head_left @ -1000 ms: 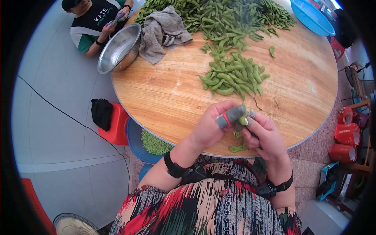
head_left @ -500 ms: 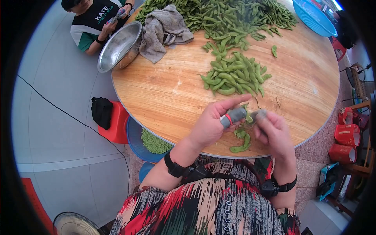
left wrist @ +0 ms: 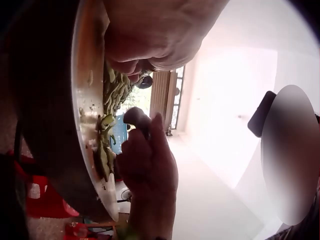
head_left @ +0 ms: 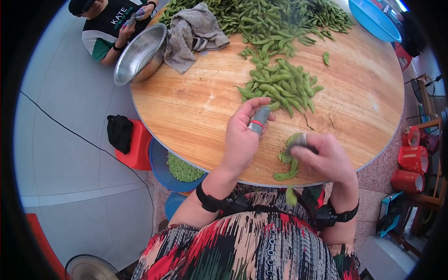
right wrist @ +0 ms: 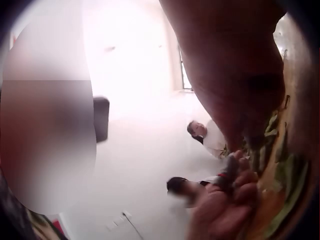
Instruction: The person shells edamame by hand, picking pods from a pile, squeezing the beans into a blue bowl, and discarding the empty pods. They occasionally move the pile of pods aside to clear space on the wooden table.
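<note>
My left hand (head_left: 241, 140), its thumb in a grey cover with a red band, is over the table just short of a small pile of green soybean pods (head_left: 282, 86). Its fingers curl loosely with nothing visible between them. Blurred by motion, my right hand (head_left: 326, 156) hovers above the table's front part, fingers bent and the covered fingertips beside a few loose pods (head_left: 287, 171). No pod shows in its grasp in the left wrist view, where that right hand (left wrist: 147, 165) appears side-on. A single blurred pod (head_left: 291, 196) is in mid-air past the table edge, over the lap.
A large heap of pods (head_left: 275, 23) covers the table's far side. A grey cloth (head_left: 196, 35) and a metal colander (head_left: 140, 56) lie at its left edge. Below, a blue basin (head_left: 161, 172) holds shelled beans beside a red stool (head_left: 137, 149). Another person (head_left: 119, 28) sits far left.
The hands have parted: the left moved left and forward toward the small pile, the right drew slightly right. The pod at the left hand has left it, and a pod now drops over the lap.
</note>
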A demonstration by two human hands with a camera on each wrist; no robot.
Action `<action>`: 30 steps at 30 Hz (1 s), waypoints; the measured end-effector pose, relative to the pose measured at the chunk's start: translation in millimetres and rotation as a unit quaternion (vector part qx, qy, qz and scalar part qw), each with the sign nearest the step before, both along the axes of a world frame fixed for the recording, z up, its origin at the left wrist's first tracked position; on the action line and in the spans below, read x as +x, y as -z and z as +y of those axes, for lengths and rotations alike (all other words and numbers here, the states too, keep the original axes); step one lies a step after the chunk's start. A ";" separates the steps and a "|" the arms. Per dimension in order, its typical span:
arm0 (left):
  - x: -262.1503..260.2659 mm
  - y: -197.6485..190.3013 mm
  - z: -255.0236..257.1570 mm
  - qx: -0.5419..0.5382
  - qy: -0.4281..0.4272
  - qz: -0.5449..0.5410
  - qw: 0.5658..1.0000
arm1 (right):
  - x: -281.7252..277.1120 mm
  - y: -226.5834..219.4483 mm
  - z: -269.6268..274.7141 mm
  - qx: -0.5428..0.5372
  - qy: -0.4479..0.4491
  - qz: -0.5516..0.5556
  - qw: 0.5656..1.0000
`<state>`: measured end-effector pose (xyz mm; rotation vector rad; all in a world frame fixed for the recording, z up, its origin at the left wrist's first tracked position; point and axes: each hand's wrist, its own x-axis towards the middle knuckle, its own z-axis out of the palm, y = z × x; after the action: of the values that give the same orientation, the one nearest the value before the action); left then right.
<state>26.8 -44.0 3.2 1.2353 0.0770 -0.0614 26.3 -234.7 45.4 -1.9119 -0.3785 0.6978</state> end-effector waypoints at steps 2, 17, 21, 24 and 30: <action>0.7 1.8 2.5 -0.086 0.033 -0.005 0.996 | 9.2 10.0 15.5 -0.047 0.094 -0.158 0.982; -0.6 3.5 5.7 -0.281 0.262 0.119 0.916 | 7.8 21.8 4.9 0.394 0.158 0.350 0.835; -3.4 0.1 3.8 -0.251 0.238 0.096 0.933 | -2.8 25.1 9.9 0.407 0.120 0.322 0.846; -2.2 5.8 7.7 -0.242 0.180 0.068 0.951 | -11.7 13.0 21.1 0.320 0.131 0.216 0.913; -5.1 3.1 -5.1 0.032 0.024 -0.123 0.992 | -13.9 7.5 25.9 0.270 0.178 0.171 0.931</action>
<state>21.7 -49.2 0.0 1.2993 -0.1654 0.0528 12.3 -208.8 37.9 -1.2584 0.0092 0.5911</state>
